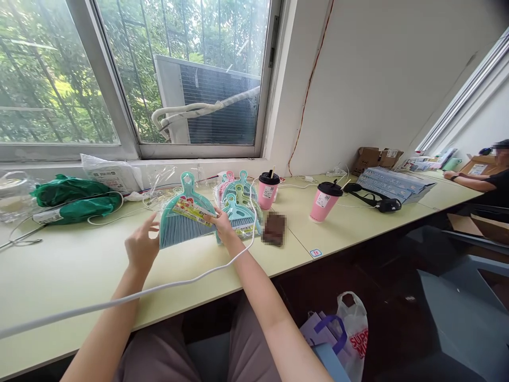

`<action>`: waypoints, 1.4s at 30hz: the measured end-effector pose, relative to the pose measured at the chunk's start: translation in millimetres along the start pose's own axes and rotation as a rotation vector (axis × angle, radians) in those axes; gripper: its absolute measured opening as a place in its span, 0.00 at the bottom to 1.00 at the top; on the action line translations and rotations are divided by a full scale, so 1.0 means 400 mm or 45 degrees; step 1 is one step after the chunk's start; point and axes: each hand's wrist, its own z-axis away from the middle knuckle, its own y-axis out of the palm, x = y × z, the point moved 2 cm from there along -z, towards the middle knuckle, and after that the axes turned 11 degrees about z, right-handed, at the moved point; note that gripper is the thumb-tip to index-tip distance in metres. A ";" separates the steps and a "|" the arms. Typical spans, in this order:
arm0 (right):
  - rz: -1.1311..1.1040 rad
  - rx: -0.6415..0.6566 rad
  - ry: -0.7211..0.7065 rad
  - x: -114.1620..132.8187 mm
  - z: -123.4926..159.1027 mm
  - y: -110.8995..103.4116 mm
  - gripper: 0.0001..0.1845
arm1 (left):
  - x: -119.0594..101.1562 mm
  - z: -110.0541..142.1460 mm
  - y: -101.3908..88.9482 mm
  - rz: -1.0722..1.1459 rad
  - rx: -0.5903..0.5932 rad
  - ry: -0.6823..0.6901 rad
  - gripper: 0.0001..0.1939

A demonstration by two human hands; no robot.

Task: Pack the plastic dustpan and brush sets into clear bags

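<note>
A mint-green dustpan and brush set point(186, 231), with grey bristles and a yellow printed label, is held upright over the table. My left hand point(142, 244) pinches its left edge, fingertips partly hidden behind it. On the opposite side my right hand point(222, 224) grips the right edge, thumb on the end of the label. Just beyond that hand sit more wrapped sets: a blue one point(237, 215) in front and a green one point(242, 183) behind, with pink pieces among them. A white cable passes in front of my right forearm.
Two pink cups with black lids, a nearer one point(325, 202) and a farther one point(267, 192), stand to the right. A green plastic bundle point(73, 199) lies left. Blue boxes point(393, 183) and a black strapped device point(374, 199) are farther right. Another person sits at the far right.
</note>
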 end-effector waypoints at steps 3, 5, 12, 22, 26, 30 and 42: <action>-0.012 -0.023 -0.013 -0.004 0.000 0.002 0.35 | 0.016 0.007 0.006 -0.065 -0.026 0.099 0.20; -0.012 -0.045 -0.007 -0.004 0.000 0.003 0.35 | 0.020 0.010 0.007 -0.099 -0.053 0.138 0.16; -0.034 -0.166 0.063 0.008 0.002 -0.002 0.35 | -0.026 0.003 0.000 0.133 0.025 0.050 0.16; 0.015 -0.169 -0.019 0.025 0.009 -0.012 0.23 | -0.040 -0.030 -0.011 0.832 0.315 -0.834 0.22; 0.019 -0.117 -0.070 0.034 0.014 -0.010 0.19 | -0.040 -0.034 -0.017 0.833 0.370 -0.925 0.27; -0.008 -0.148 -0.064 0.031 0.012 -0.010 0.21 | -0.041 -0.034 -0.013 0.777 0.394 -0.860 0.24; -0.142 -0.024 -0.064 0.025 0.012 0.000 0.32 | -0.027 -0.016 -0.017 0.374 0.017 -0.335 0.18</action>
